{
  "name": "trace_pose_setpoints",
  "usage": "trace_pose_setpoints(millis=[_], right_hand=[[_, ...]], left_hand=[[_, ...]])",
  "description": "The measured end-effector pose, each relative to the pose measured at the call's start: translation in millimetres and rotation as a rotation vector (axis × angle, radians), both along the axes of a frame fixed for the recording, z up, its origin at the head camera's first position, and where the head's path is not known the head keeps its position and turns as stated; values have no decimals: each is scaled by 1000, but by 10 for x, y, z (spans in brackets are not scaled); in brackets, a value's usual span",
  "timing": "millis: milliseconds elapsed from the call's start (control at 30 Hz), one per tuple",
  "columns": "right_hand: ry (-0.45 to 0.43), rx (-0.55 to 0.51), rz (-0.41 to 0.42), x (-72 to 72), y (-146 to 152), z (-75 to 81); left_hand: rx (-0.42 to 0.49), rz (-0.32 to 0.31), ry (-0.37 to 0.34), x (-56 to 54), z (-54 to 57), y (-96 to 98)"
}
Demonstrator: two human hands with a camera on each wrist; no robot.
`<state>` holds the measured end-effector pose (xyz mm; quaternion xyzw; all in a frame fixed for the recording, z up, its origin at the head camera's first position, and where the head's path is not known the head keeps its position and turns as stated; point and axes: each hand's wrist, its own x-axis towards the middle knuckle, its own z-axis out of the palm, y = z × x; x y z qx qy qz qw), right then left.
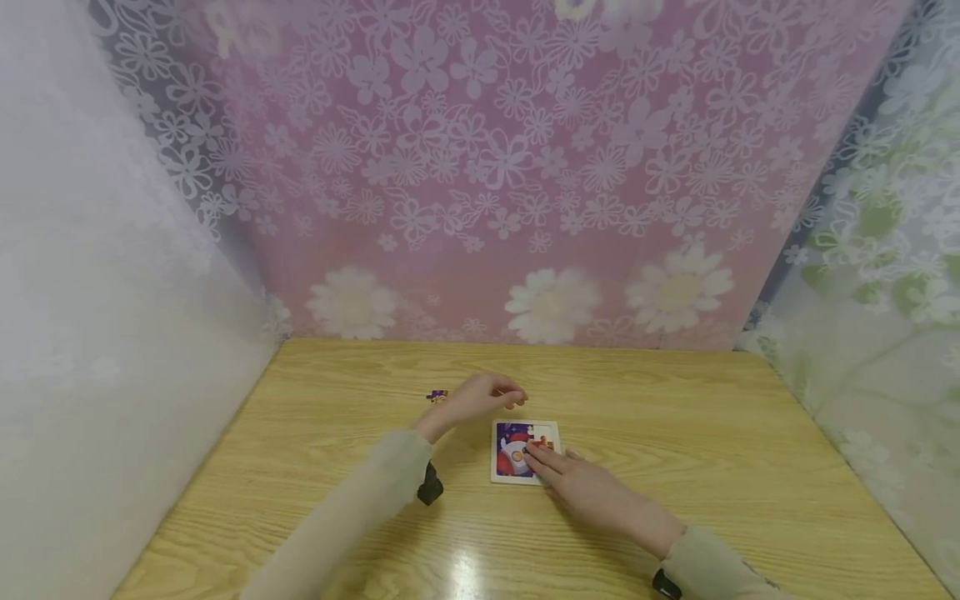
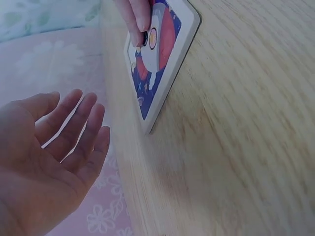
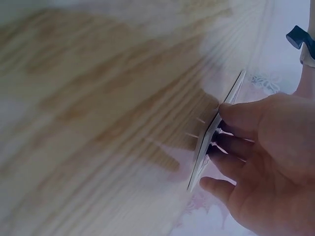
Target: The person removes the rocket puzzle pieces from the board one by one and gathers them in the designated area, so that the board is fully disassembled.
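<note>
A pale, flat, square board (image 1: 513, 481) with a raised rim lies directly beneath the fingertips of the right hand (image 1: 585, 487), and near the left hand (image 1: 487, 396), on that hand's near side. The right hand reaches in from the board's right side, its fingers extended and laid on the surface, pressing no visible loose item between them; its palm and back cover the lower right corner. Left of those fingertips shows a printed jigsaw picture (image 1: 516, 457) of a red-and-white rocket on dark blue; just beyond them, a pale bare patch (image 1: 550, 430) fills the upper right. The left hand is relaxed and holds nothing, its fingers loosely bent and slightly parted in the left wrist view. Just past the left wrist, to the left of that hand, a small purple-and-orange jigsaw piece (image 1: 437, 396) lies on the yellowish wood-grain table (image 1: 637, 400). Farther beyond both hands hangs a pink sheet (image 1: 480, 167) patterned with white flowers.
</note>
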<state>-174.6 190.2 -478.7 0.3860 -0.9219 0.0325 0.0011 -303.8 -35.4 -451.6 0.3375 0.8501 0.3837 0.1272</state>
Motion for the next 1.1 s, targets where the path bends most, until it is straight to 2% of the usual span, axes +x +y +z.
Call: trace_pose_setpoints(millis=[200,333,667,800,967,1100], right_hand=[[-31,-42,12,-6,5,-29],[-42,-72,18,-6,13,-40],[-77,-70,12,-10,19,-44],[-67,-80,20,4,15,-25],[-40,-94,33,23,16,-5],[-28,-98,39,30,16,15]], left_hand=[[-60,-30,12,-90,-146,96],[-122,-39,30,-106,-184,140],[-207,-108,88,-52,-204,200],[-200,-134,109,-31,-206,212],[-187,-130,106,-19,-212,223],[-199,-143,146,-18,-217,229]])
